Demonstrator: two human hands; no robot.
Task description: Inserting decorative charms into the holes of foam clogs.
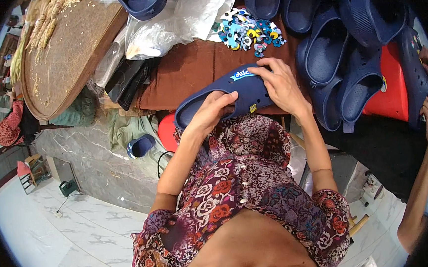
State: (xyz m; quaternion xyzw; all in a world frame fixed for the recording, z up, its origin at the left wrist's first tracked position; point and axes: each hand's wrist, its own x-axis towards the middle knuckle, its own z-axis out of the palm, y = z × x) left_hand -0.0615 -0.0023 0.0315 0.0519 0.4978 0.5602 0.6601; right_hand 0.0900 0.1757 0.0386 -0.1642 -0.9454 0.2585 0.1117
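Above the lap, at the near edge of the brown-draped tabletop (184, 68), holds a navy clog (248, 92) sideways, foot opening to the left, toe to the right. Pinches the clog with left hand (207, 116), thumb flat on the upper beside the foot opening; cannot make out the remaining left fingers, mostly hidden. Lays right hand (282, 85) over the toe end, digits curved and partly spread, one tip at lettered blue charm (241, 75) on the upper. Cannot tell pinching from plain pressing there. Lower on the same upper: yellow square charm (253, 108).

Just beyond the clog, on the tabletop: loose charm pile (251, 31), mainly blue, white, yellow. Left of the pile: crumpled clear plastic bag (179, 24). Farther left: round woven tray (70, 59) with scattered grains and dried stalks (42, 21) along one side.

Upper right: heap of navy clogs (325, 51), several overlapping. Beside the heap: red plastic surface (392, 71), partly covered. Far right edge: co-worker's hand (426, 108) at another dark clog (415, 82). Lower left of the tabletop: lone blue clog (141, 146) on grey-green cloth (124, 130), near red seat (167, 132). Far left: another person (10, 125) in red patterned top.
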